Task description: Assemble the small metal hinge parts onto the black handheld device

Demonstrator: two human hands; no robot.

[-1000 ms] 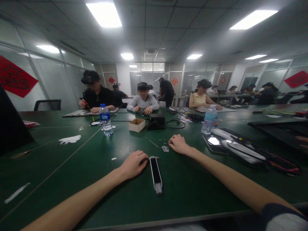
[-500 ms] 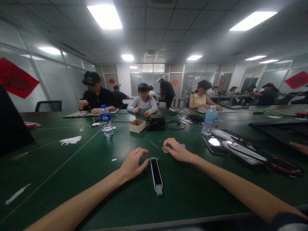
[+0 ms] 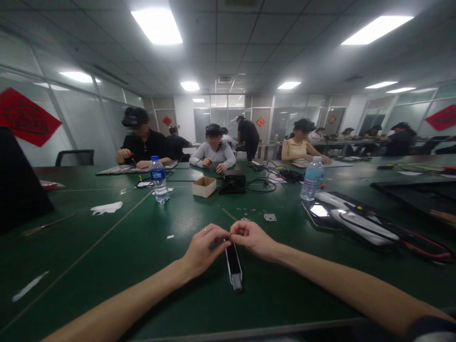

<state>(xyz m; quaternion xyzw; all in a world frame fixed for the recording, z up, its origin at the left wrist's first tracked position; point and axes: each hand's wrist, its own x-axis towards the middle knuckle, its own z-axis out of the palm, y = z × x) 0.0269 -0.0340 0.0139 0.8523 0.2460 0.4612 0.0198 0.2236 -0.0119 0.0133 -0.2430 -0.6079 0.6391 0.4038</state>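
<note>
A narrow black and white device (image 3: 234, 267) lies lengthwise on the green table (image 3: 107, 256) in front of me. My left hand (image 3: 203, 249) and my right hand (image 3: 253, 240) meet at its far end, fingertips pinched together over it. Whatever sits between the fingertips is too small to name. Just beyond my hands lie a small silver plate (image 3: 270, 217) and several tiny loose parts (image 3: 254, 209).
A small cardboard box (image 3: 204, 186), a black device with cables (image 3: 233, 182) and two water bottles (image 3: 158, 179) (image 3: 311, 178) stand further back. Black and white gear (image 3: 356, 221) lies at right. Several people work along the far side. A dark panel (image 3: 17, 183) stands at left.
My right hand left the small metal plate and came back toward me. Both hands closed in and now pinch together at the device's far end.
</note>
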